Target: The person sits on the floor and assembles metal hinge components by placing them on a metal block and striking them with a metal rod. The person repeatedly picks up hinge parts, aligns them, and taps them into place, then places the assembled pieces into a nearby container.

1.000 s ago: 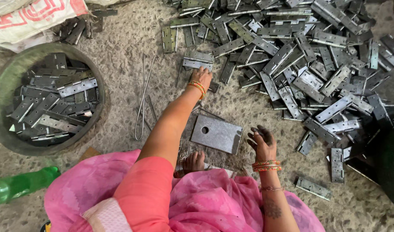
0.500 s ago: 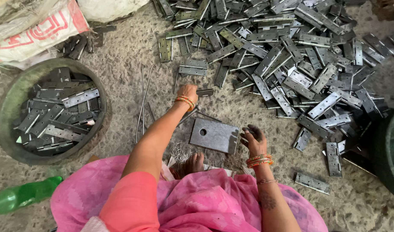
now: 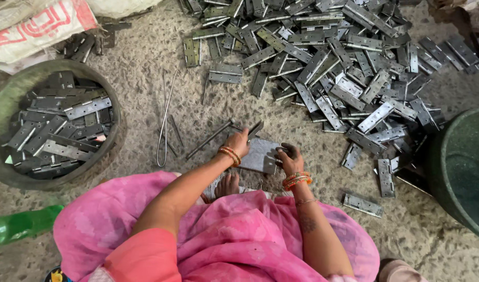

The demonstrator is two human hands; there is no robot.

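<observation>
I sit on the floor in pink clothing. A flat grey metal plate (image 3: 260,155) lies in front of my foot (image 3: 229,184). My left hand (image 3: 238,142), with orange bangles at the wrist, is closed on a dark hinge leaf (image 3: 255,129) at the plate's far left corner. A long thin metal rod (image 3: 208,141) runs from that hand toward the lower left. My right hand (image 3: 290,159), fingers dark and bent, rests on the plate's right edge; whether it holds anything is hidden. A big pile of grey hinges (image 3: 333,62) lies beyond.
A round green tub (image 3: 9,177) at the left holds several hinges. A dark green tub (image 3: 461,167) stands at the right. Thin wire pins (image 3: 163,120) lie on the floor. A white sack (image 3: 36,23) is at the top left and a green bottle (image 3: 17,224) at the lower left.
My left hand has drawn back from the edge of the hinge pile to the plate, now gripping a hinge leaf. My right hand stays at the plate's right edge.
</observation>
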